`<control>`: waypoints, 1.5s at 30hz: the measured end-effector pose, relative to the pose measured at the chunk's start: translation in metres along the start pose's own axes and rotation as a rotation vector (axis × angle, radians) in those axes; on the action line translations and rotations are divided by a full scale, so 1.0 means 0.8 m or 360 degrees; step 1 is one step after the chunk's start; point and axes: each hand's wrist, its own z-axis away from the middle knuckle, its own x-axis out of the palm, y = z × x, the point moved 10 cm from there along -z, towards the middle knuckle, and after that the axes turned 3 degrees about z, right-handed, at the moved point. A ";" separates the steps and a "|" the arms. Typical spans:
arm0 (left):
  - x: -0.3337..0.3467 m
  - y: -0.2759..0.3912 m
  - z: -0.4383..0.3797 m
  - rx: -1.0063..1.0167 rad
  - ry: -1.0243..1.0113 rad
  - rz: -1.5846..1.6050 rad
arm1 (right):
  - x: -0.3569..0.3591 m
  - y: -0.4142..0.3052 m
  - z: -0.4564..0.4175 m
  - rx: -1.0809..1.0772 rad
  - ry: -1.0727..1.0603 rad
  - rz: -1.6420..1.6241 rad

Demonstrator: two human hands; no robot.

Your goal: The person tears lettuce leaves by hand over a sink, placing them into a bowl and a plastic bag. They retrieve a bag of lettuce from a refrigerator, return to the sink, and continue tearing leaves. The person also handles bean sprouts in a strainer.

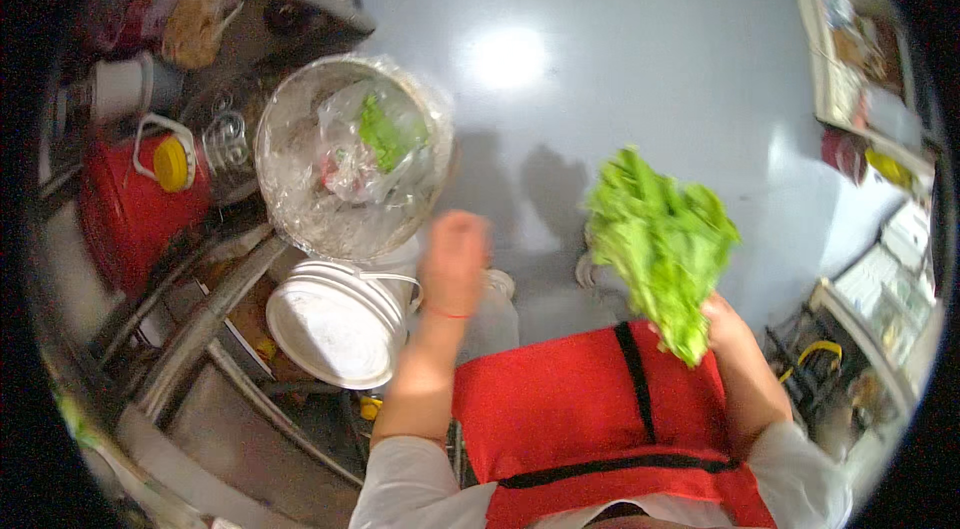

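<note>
A bunch of leafy green lettuce is held by its base in my right hand, its leaves pointing away from me. My left hand is blurred and reaches forward near the rim of a large round bin lined with clear plastic; its fingers are too blurred to read. Inside the bin lie a green leaf and crumpled clear plastic with a bit of red. A red apron with black straps covers my front.
White stacked buckets or lids stand beside the bin. At the left are a red container with a yellow cap and a metal rack. Shelves with goods run along the right, over a grey floor.
</note>
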 end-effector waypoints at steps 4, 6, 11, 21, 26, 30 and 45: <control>-0.148 0.038 0.026 -0.0245 0.0355 -0.0162 | 0.097 -0.026 0.000 -0.0181 -0.0411 0.0002; -0.148 0.056 0.055 -0.0168 0.0135 0.0269 | 0.143 -0.039 0.002 -0.0268 -0.0451 0.0008; -0.136 0.221 0.111 -0.0577 -0.0135 0.3010 | 0.303 -0.080 0.088 -0.0377 -0.0572 0.0384; -0.431 0.345 0.227 0.0826 0.0955 0.3391 | 0.538 -0.095 0.302 -0.1393 -0.0664 0.1532; -0.482 0.305 0.335 0.0906 0.1208 0.3430 | 0.614 -0.031 0.344 -0.1380 -0.1036 0.1265; -0.503 0.246 0.432 0.0681 0.1761 0.3366 | 0.696 0.027 0.423 -0.2135 -0.1156 0.1899; -0.601 0.077 0.644 0.0376 0.2297 0.3046 | 0.843 0.217 0.311 -0.0899 -0.1316 0.1542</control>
